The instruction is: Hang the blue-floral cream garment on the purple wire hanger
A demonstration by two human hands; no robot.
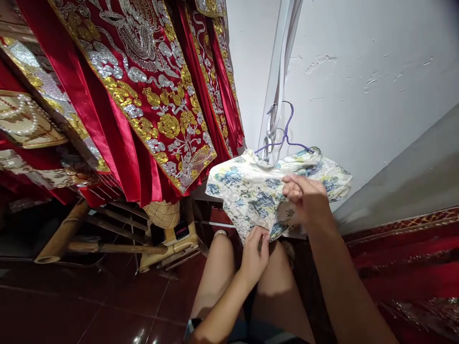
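A white garment with blue floral print (247,186) hangs on a purple hanger (287,136) against the wall. My left hand (256,246) pinches the garment's lower front edge. Higher up and to the right, my right hand (303,191) has its fingers closed at the garment's front opening, over the right panel. Part of that panel is hidden behind my right hand and wrist.
Red embroidered garments (168,110) hang at the upper left. Below them stand a bamboo chair (125,248) and a woven hat-like item (163,214). A white strap (279,62) runs down the wall (358,62). Red fabric (412,267) lies at the right.
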